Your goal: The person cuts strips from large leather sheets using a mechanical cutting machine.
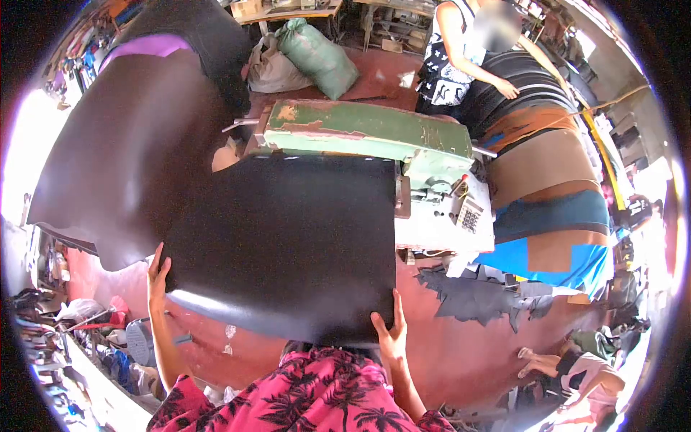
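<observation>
A large black sheet (288, 237), leather-like, lies before me, its far edge against a green machine (360, 129) with worn paint. My left hand (158, 277) is at the sheet's left edge, the thumb and fingers at its border. At the near right corner my right hand (391, 327) holds the edge, thumb over the top. The sheet's near edge curves down close to my pink shirt. To the left a dark brown sheet (137, 151) is draped over a raised support. The undersides of the sheets are hidden.
A white tabletop (453, 216) with a calculator (469, 214) adjoins the machine. Stacked coloured sheets (540, 173) lie at right, a person (461, 57) beside them. Another person (590, 378) is at lower right. Sacks (317, 57) stand behind; dark scraps (471, 295) lie on the red floor.
</observation>
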`<state>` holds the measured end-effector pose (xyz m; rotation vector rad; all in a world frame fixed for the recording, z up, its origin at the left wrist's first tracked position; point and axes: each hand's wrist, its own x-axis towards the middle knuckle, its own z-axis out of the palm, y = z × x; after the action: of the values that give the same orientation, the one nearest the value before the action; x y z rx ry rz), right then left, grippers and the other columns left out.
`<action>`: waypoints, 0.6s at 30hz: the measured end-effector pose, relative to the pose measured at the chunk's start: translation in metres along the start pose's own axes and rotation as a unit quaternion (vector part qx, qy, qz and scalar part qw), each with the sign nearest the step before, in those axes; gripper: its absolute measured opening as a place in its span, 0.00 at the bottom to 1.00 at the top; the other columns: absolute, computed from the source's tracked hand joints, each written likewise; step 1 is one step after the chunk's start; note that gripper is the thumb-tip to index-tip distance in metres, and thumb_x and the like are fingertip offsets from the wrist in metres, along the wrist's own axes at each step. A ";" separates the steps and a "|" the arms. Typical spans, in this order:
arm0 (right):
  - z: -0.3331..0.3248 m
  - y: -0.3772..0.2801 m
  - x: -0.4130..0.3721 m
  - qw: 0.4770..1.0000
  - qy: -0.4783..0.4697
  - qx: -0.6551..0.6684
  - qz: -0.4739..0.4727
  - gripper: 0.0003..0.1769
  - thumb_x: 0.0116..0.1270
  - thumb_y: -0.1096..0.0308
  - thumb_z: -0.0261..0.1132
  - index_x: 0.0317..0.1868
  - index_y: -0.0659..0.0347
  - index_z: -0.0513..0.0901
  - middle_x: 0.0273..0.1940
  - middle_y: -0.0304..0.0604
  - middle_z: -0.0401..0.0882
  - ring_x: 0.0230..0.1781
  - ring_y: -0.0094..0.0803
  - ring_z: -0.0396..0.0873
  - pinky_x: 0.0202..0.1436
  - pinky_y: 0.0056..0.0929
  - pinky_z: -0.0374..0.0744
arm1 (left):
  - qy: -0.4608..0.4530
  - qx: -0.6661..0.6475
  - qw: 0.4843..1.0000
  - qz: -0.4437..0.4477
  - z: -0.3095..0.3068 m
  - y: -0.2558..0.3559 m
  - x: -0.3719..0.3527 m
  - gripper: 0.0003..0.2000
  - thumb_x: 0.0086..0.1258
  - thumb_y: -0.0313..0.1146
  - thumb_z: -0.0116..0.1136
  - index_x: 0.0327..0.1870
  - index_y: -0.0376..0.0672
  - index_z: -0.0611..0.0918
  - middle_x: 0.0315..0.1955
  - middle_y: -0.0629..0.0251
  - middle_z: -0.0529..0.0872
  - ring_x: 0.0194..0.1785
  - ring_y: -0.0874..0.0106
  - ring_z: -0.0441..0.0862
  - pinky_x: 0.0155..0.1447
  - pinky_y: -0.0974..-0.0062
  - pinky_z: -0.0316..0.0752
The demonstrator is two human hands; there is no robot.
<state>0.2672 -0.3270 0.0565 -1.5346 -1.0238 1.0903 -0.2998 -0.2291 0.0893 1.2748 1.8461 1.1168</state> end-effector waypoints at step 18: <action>0.004 0.030 0.124 0.998 -0.058 -0.002 -0.037 0.39 0.73 0.55 0.63 0.76 0.61 0.58 0.75 0.55 0.59 0.78 0.40 0.54 0.77 0.35 0.56 | -0.013 0.018 0.999 -0.030 0.013 -0.014 0.009 0.29 0.72 0.42 0.61 0.73 0.47 0.70 0.71 0.57 0.69 0.74 0.67 0.62 0.77 0.70 0.52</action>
<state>0.2975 -0.2138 0.0068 -1.4377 -1.1529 1.1360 -0.2981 -0.2199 0.0706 1.2392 1.8796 1.0352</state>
